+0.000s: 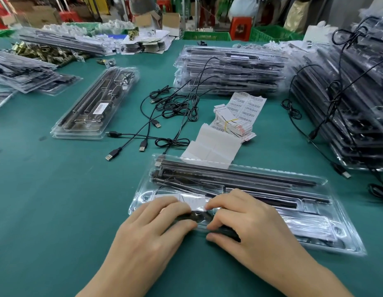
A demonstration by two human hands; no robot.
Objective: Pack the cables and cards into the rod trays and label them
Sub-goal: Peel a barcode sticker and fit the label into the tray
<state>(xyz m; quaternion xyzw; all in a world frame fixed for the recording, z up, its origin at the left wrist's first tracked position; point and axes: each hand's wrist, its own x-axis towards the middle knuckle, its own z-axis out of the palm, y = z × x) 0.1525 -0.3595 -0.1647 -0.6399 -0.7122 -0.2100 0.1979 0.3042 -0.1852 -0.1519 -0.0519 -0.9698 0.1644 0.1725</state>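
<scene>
Fingers (165, 207) of the left hand (152, 228) curl over a coiled black cable bundle (195, 216) and pinch it against the thumb. Fingers (220, 203) of the right hand (250, 221) are likewise bent, pinching the other end of the same bundle, with their tips touching the edge of a white card (192, 199). Both hands work at 6 o'clock, over the near-left corner of a clear plastic tray (315, 243) that lies on the green counter (57, 189). Black rods (240, 174) lie lengthwise in the tray's far compartments; the card sits in a compartment just beyond the bundle.

At the centre lie loose USB cables (165, 116), tangled together. Just beside them, toward 1 o'clock, are a banded pack of cards (233, 123), a sheet of barcode labels (248, 106) and white backing paper (214, 144), the last touching the tray's far edge. At 10 o'clock lies a closed tray (79, 129) bearing a barcode label (100, 108). Tray stacks stand at 12 o'clock (229, 69) and 3 o'clock (357, 103), the latter draped with cables. Brass hardware (42, 52) lies at 11 o'clock.
</scene>
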